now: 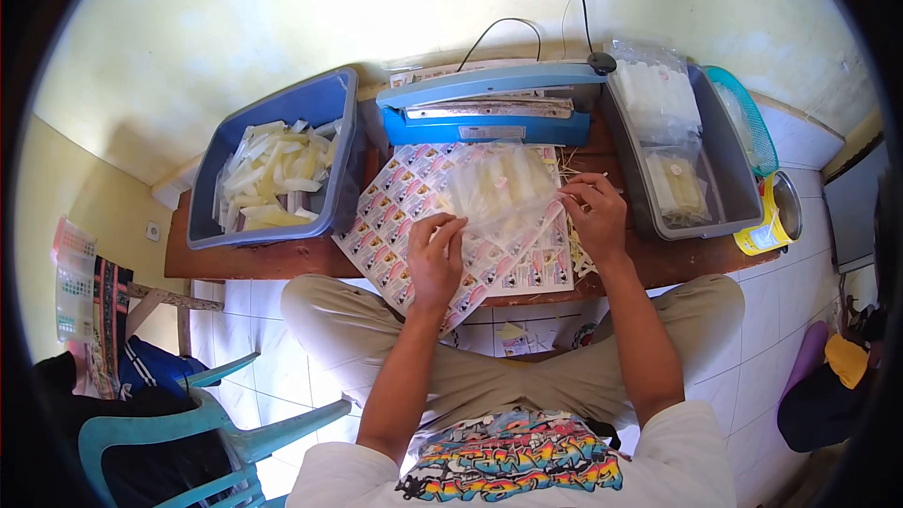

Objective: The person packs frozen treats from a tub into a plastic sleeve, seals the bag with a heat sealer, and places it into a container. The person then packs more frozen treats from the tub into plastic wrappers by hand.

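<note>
A clear plastic bag (503,186) with pale yellow stick-shaped pieces in it and a small red-and-white label lies on printed sticker sheets (395,212). My left hand (437,259) has its fingers closed at the bag's lower left corner. At the bag's right edge, my right hand (594,212) pinches the plastic between thumb and fingers. Just behind the bag stands a blue impulse sealer (484,127) with its light-blue arm raised.
On the left, a blue-grey bin (343,155) holds many pale yellow and white sticks. A grey bin (663,225) on the right contains filled bags. Beside it are a green basket (767,136) and a yellow tin (760,237). Thin straw-like scraps (581,254) lie by the sheets.
</note>
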{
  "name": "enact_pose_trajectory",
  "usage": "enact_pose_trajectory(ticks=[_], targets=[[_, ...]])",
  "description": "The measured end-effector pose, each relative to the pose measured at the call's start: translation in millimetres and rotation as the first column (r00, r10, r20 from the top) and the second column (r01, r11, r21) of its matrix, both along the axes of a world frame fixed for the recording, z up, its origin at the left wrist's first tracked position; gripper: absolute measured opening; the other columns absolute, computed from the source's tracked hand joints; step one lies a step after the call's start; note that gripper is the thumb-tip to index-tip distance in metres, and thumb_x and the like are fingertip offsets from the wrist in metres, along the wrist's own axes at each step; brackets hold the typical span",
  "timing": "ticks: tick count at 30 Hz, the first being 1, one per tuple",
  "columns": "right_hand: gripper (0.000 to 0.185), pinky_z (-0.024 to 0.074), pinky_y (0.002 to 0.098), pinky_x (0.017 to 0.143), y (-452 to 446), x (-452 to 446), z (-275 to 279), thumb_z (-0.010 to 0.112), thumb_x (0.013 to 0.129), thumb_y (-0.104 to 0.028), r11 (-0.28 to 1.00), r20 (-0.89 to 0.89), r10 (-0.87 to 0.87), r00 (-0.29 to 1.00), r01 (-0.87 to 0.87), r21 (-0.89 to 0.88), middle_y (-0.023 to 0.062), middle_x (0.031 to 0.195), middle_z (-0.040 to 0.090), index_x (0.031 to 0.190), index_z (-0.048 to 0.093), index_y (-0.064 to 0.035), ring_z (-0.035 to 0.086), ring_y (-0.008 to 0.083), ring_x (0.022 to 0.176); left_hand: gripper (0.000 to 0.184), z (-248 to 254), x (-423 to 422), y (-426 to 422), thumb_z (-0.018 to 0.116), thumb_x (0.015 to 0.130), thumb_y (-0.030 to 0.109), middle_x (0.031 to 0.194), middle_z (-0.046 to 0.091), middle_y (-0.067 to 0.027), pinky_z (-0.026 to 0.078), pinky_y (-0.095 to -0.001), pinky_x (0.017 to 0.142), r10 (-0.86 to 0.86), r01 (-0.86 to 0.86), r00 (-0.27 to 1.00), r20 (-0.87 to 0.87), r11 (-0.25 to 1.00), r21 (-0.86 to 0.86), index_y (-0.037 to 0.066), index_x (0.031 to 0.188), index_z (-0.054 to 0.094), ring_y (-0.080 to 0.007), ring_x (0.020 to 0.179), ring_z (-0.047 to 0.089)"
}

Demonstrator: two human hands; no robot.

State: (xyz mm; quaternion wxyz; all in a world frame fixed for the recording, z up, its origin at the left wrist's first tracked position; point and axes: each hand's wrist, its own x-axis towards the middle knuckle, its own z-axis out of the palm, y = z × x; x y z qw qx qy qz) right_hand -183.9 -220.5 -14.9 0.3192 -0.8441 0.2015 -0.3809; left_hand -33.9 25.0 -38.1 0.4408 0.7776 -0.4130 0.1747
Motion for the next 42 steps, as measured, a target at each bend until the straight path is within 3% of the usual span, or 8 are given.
enact_pose_trajectory(ticks=[10,13,18,24,26,30,38,42], targets=[[0.010,0.0606,0.0369,0.076,-42.3,64.7,66.8,0.082,0.093,-0.010,0.989,0.105,0.069,0.992,-0.055,-0.134,0.0137,0.097,0.079,0.100,0.081,-0.0028,0.077,0.0299,0.083,0.013,78.3,80.6,-40.1,0.070,0.100,0.003,0.108,0.077,-0.0128,0.055,-0.0427,0.091,-0.066,0.058,0.995,-0.075,0.993,-0.106,0.004,0.108,0.080,-0.0335,0.103,0.071],[0.014,0.0604,0.0382,0.077,-58.7,78.6,70.6,0.079,0.097,-0.015,0.982,0.111,0.127,0.986,-0.108,-0.157,0.0153,0.095,0.080,0.101,0.081,-0.0018,0.077,0.0333,0.086,0.014,88.0,104.4,-55.4,0.067,0.105,0.007,0.102,0.076,-0.0143,0.056,-0.0394,0.080,-0.080,0.066,0.984,-0.157,0.994,-0.092,0.002,0.110,0.079,-0.0275,0.086,0.072],[0.019,0.0592,0.0333,0.074,-59.9,84.3,91.7,0.072,0.103,-0.018,0.976,-0.141,0.087,0.986,-0.056,0.209,0.0121,0.086,0.080,0.108,0.081,-0.0024,0.079,0.0206,0.077,0.017,88.4,130.9,-76.2,0.067,0.108,0.013,0.097,0.075,-0.0126,0.055,-0.0337,0.068,-0.149,0.120,0.924,-0.352,0.987,-0.103,0.000,0.111,0.078,-0.0163,0.070,0.067],[0.020,0.0594,0.0298,0.073,-62.7,88.7,88.0,0.072,0.104,-0.018,0.929,-0.085,0.057,0.995,-0.022,0.369,0.0072,0.089,0.083,0.109,0.081,-0.0017,0.079,0.0131,0.076,0.020,81.7,151.3,-87.5,0.066,0.109,0.017,0.097,0.077,-0.0017,0.053,-0.0271,0.075,-0.132,0.105,0.826,-0.548,0.991,-0.079,0.003,0.114,0.079,-0.0084,0.080,0.062],[0.020,0.0597,0.0289,0.073,-67.1,88.3,89.7,0.072,0.104,-0.018,0.917,-0.122,0.060,0.991,-0.006,0.398,0.0069,0.090,0.083,0.110,0.081,-0.0014,0.078,0.0123,0.077,0.021,80.2,158.8,-84.6,0.064,0.111,0.017,0.096,0.074,0.0000,0.052,-0.0270,0.072,-0.217,0.172,0.701,-0.679,0.976,-0.135,0.002,0.112,0.078,-0.0077,0.078,0.059],[0.021,0.0599,0.0270,0.074,-71.6,91.1,86.2,0.071,0.105,-0.018,0.862,-0.166,0.068,0.984,0.026,0.506,0.0061,0.094,0.084,0.113,0.082,-0.0021,0.079,0.0111,0.080,0.020,72.8,157.5,-88.3,0.065,0.111,0.018,0.086,0.068,0.0018,0.049,-0.0253,0.063,-0.253,0.162,0.695,-0.673,0.967,-0.197,0.002,0.110,0.078,-0.0057,0.069,0.056],[0.020,0.0614,0.0273,0.078,-74.2,106.5,74.6,0.072,0.105,-0.016,0.882,-0.080,0.033,0.996,0.008,0.471,0.0062,0.096,0.084,0.114,0.082,-0.0008,0.080,0.0117,0.086,0.021,71.7,171.7,-97.6,0.060,0.112,0.017,0.085,0.070,0.0000,0.050,-0.0256,0.064,-0.297,0.012,0.640,-0.708,0.926,-0.377,0.004,0.114,0.076,-0.0064,0.071,0.061],[0.021,0.0620,0.0283,0.079,-72.4,113.3,69.2,0.073,0.105,-0.015,0.906,-0.017,0.027,0.999,-0.017,0.423,0.0072,0.095,0.084,0.117,0.081,-0.0001,0.081,0.0136,0.088,0.020,65.6,160.3,-101.3,0.064,0.110,0.017,0.086,0.072,-0.0021,0.051,-0.0285,0.065,-0.179,0.005,0.661,-0.729,0.972,-0.235,0.002,0.115,0.076,-0.0077,0.071,0.062]])
